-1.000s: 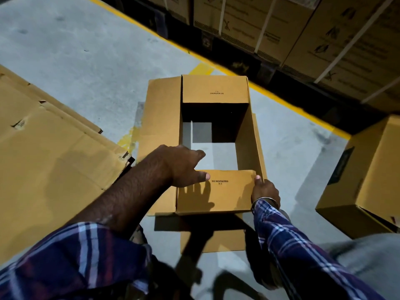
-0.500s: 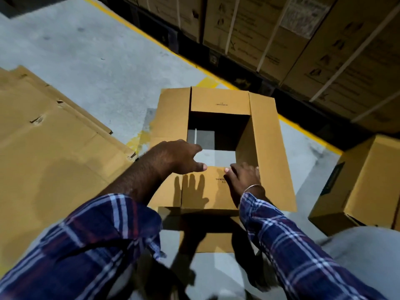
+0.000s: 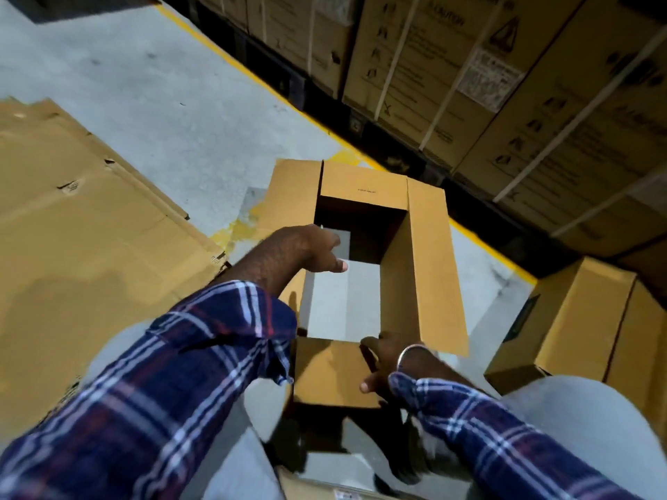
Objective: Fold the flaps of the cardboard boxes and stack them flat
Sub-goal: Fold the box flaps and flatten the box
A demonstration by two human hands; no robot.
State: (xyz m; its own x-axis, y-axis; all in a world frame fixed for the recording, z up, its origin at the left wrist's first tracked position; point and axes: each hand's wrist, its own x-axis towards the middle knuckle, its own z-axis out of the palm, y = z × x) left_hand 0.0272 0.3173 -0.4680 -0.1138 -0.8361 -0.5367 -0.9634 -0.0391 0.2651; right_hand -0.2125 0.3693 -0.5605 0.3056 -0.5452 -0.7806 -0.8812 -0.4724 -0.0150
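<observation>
An open brown cardboard box (image 3: 429, 261) stands on the concrete floor with no bottom, so the floor shows through it. Its far flap (image 3: 364, 187), left flap (image 3: 296, 193) and long right flap lie spread outward. My left hand (image 3: 310, 249) is at the top edge of the left wall, fingers curled over it into the opening and thumb pointing right. My right hand (image 3: 384, 366), with a metal bangle on the wrist, grips the right edge of the near flap (image 3: 325, 373), which is turned down toward me.
A pile of flattened cardboard (image 3: 90, 240) covers the floor on the left. A closed carton (image 3: 577, 326) stands at the right. Strapped cartons (image 3: 505, 84) on pallets line the back behind a yellow floor line (image 3: 252, 79). More cardboard (image 3: 317, 490) lies by my knees.
The near flap has swung from over the opening down toward me, with my right hand moving back with it. The right flap has spread outward. My view has come closer.
</observation>
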